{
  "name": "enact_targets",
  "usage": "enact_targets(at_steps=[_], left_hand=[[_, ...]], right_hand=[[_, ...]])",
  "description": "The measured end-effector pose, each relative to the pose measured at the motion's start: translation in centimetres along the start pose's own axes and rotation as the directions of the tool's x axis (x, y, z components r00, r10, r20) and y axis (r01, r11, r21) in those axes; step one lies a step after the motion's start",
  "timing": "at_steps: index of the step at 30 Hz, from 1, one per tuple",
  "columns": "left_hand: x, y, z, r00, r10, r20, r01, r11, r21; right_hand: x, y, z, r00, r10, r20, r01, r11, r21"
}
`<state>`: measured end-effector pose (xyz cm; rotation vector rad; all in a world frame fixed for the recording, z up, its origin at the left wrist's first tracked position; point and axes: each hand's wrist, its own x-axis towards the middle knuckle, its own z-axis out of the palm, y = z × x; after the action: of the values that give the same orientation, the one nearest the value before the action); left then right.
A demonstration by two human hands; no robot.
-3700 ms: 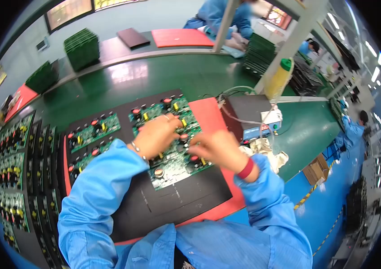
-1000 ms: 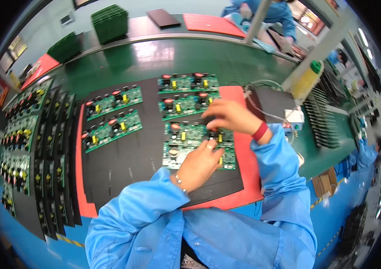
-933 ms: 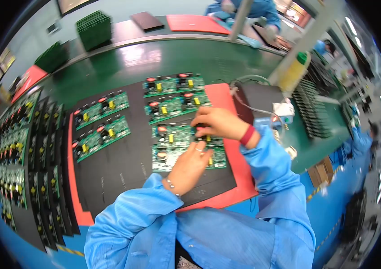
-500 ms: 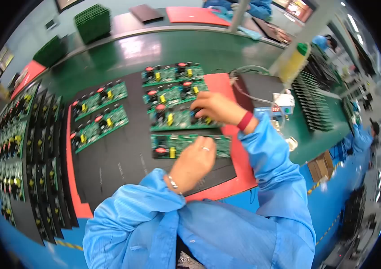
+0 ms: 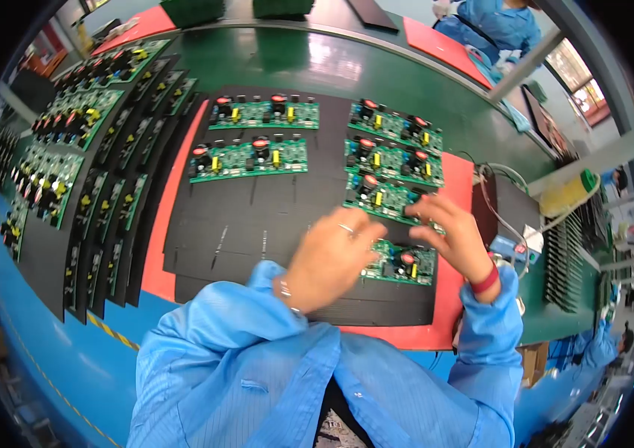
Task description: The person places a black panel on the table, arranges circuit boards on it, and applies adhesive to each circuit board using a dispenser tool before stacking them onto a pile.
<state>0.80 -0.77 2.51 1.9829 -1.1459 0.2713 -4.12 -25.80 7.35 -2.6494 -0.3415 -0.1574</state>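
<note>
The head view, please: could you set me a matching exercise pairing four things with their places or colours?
Things:
1. left hand
2. right hand
3. wristband
4. bottle

Descriptions:
A. yellow with a green cap, at the right edge
B. red, above the blue cuff
C. on the near board, wearing a ring
D. at the right end of the third board of the right column

Pairs: 1-C, 2-D, 3-B, 4-A

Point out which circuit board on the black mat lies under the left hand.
The nearest board in the right column, at the mat's front edge. The left hand covers its left end; the other five lie farther back, clear of that hand.
</note>
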Motion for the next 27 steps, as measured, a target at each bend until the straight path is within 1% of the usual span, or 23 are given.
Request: enact_targets(at_steps=[1, 2, 4, 5, 6, 7, 8, 10, 11, 12, 14, 15, 17, 18, 19, 20, 21, 22, 23, 24, 25, 26, 27], left_hand=[[-0.2, -1.8, -1.7, 0.998, -0.044, -0.052, 0.046, 0.997, 0.054], [-0.6, -4.0, -3.5, 0.987, -0.114, -0.115, 0.124, 0.989, 0.080], [-1.1, -8.8, -6.7, 0.938, -0.164, -0.307, 0.261, 0.914, 0.311], [-1.6, -11.3, -8.2, 0.911, -0.164, -0.378, 0.331, 0.838, 0.434], [-2.2, -13.5, -9.4, 0.877, -0.219, -0.428, 0.425, 0.768, 0.479], [-2.9, -15.8, -10.2, 0.828, -0.297, -0.475, 0.522, 0.718, 0.461], [-3.6, -17.9, -10.6, 0.797, -0.302, -0.522, 0.567, 0.670, 0.479], [-5.6, -22.1, -10.9, 0.815, -0.351, -0.462, 0.535, 0.762, 0.365], [-5.5, -22.2, -10.6, 0.782, -0.358, -0.510, 0.532, 0.810, 0.246], [-5.6, -22.0, -10.3, 0.766, -0.357, -0.534, 0.531, 0.821, 0.212], [-5.6, -21.3, -10.5, 0.767, -0.353, -0.536, 0.483, 0.867, 0.120], [-5.7, -21.5, -10.4, 0.772, -0.284, -0.569, 0.424, 0.897, 0.128], [-6.0, -21.5, -10.4, 0.764, -0.309, -0.567, 0.433, 0.896, 0.095], [-6.1, -21.3, -10.5, 0.757, -0.307, -0.577, 0.425, 0.902, 0.078], [-5.9, -20.7, -10.9, 0.741, -0.347, -0.575, 0.422, 0.906, -0.003], [-6.1, -20.1, -11.4, 0.750, -0.450, -0.485, 0.410, 0.891, -0.193], [-6.1, -20.2, -11.2, 0.724, -0.560, -0.403, 0.354, 0.803, -0.479], [-6.0, -20.2, -11.0, 0.714, -0.638, -0.289, 0.275, 0.635, -0.722], [-6.2, -20.1, -10.9, 0.724, -0.643, -0.251, 0.261, 0.592, -0.763], [-6.1, -19.4, -11.2, 0.736, -0.644, -0.210, 0.250, 0.546, -0.800], [-5.9, -18.7, -11.6, 0.749, -0.641, -0.169, 0.240, 0.500, -0.832], [-5.6, -17.9, -11.9, 0.768, -0.608, -0.201, 0.192, 0.518, -0.833], [-5.2, -17.1, -12.3, 0.786, -0.574, -0.231, 0.147, 0.536, -0.831]], right_hand=[[0.4, -0.4, 0.3, 0.982, -0.191, 0.000, 0.191, 0.981, 0.024], [0.7, -2.0, -0.3, 0.982, -0.171, 0.080, 0.167, 0.984, 0.062], [2.2, -4.1, -0.7, 0.959, -0.199, 0.202, 0.182, 0.978, 0.097], [3.3, -5.1, -0.6, 0.947, -0.239, 0.217, 0.216, 0.969, 0.122], [4.9, -6.2, -0.5, 0.932, -0.279, 0.230, 0.251, 0.957, 0.145], [6.6, -7.1, -0.2, 0.917, -0.319, 0.240, 0.285, 0.944, 0.166], [8.6, -8.0, 0.5, 0.912, -0.328, 0.247, 0.312, 0.944, 0.102], [12.6, -8.5, 3.7, 0.918, -0.379, 0.119, 0.376, 0.925, 0.050], [14.7, -8.7, 5.5, 0.914, -0.403, 0.039, 0.402, 0.915, 0.043], [16.7, -8.3, 7.7, 0.907, -0.420, -0.024, 0.420, 0.907, 0.007], [19.8, -8.0, 11.0, 0.925, -0.372, -0.081, 0.370, 0.928, -0.036], [20.8, -7.4, 12.2, 0.930, -0.366, -0.036, 0.364, 0.930, -0.045], [22.5, -6.6, 13.6, 0.935, -0.351, 0.060, 0.354, 0.933, -0.066], [22.6, -6.8, 13.7, 0.931, -0.364, 0.038, 0.366, 0.929, -0.054], [22.2, -7.1, 13.6, 0.924, -0.383, -0.013, 0.382, 0.923, -0.045], [21.5, -7.5, 13.5, 0.915, -0.400, -0.059, 0.398, 0.917, -0.034], [20.6, -8.1, 13.2, 0.910, -0.407, -0.076, 0.402, 0.913, -0.074], [19.8, -8.6, 12.7, 0.906, -0.414, -0.091, 0.403, 0.908, -0.114], [19.1, -8.9, 12.2, 0.889, -0.449, -0.091, 0.424, 0.881, -0.208], [18.8, -8.8, 11.5, 0.869, -0.491, -0.061, 0.463, 0.850, -0.251], [19.0, -9.0, 10.5, 0.859, -0.507, -0.061, 0.489, 0.851, -0.191], [19.2, -9.0, 9.7, 0.849, -0.524, -0.064, 0.514, 0.848, -0.130], [19.4, -8.4, 9.6, 0.910, -0.415, -0.017, 0.415, 0.907, 0.067]])
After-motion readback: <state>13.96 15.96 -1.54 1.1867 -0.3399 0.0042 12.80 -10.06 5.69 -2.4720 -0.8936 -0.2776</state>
